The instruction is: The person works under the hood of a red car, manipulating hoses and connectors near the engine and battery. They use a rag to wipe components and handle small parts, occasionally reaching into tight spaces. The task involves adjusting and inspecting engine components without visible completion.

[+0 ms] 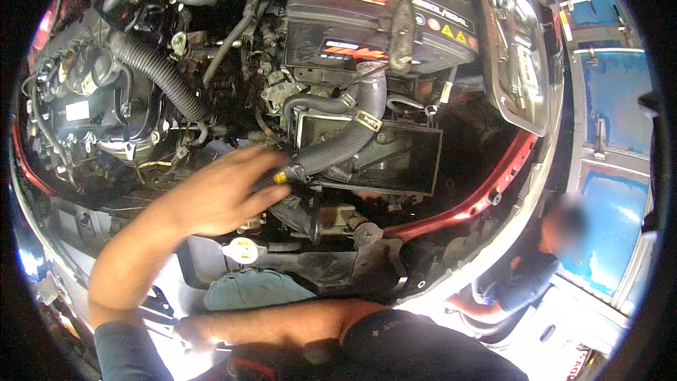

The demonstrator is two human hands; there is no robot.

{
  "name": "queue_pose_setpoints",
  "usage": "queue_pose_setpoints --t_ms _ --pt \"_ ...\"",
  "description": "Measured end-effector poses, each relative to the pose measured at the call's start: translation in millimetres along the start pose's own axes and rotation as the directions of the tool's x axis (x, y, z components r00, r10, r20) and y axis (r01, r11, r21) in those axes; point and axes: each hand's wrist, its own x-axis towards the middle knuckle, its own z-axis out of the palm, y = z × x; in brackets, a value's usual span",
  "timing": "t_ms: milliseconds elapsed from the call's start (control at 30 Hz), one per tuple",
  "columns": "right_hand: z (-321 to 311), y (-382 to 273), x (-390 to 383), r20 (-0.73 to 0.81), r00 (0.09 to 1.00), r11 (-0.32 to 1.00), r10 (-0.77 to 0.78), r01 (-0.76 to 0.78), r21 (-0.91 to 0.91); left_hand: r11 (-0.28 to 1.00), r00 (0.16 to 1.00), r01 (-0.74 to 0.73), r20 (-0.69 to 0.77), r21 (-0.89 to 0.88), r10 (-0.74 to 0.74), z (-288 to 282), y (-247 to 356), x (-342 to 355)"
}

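My left hand (pixel 243 190) reaches into a car's engine bay, its fingers curled round the lower end of a black corrugated hose (pixel 338 147), by a yellow label. Beneath the hose sits an open black rectangular box (pixel 416 162). A large black battery (pixel 338 0) with red lettering lies above it. My right forearm crosses the lower part of the view toward the left; its hand (pixel 190 331) is low by the front of the car, its fingers blurred in glare and shadow. A reservoir cap (pixel 242 250) sits below my left hand.
A metal tray (pixel 511 49) of tools rests at the engine bay's upper right. The engine (pixel 84 113) fills the left side. At the lower right a co-worker (pixel 522 282) in a dark shirt bends beside the car, near blue metal doors (pixel 613 219).
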Motion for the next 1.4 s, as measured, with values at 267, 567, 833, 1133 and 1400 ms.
queue_pose_setpoints --t_ms 267,567,833,1133,1400 --pt "-25 -1 -7 0.224 0.958 0.900 -0.178 0.251 -0.358 0.904 0.875 0.423 -0.290 0.067 -0.388 77 42 164" --pt "-3 47 7 0.291 0.911 0.889 -0.292 0.371 -0.268 0.946 0.955 0.289 -0.109 0.147 -0.275 90 63 139" --pt "10 72 12 0.341 0.889 0.884 -0.307 0.399 -0.243 0.972 0.963 0.054 -0.245 -0.230 -0.111 56 64 120" --pt "15 87 17 0.353 0.881 0.886 -0.315 0.406 -0.223 0.733 0.787 -0.054 -0.481 -0.678 -0.387 24 50 117" --pt "27 92 19 0.350 0.869 0.881 -0.350 0.432 -0.192 0.745 0.575 -0.100 -0.649 -0.660 -0.498 -18 10 91"
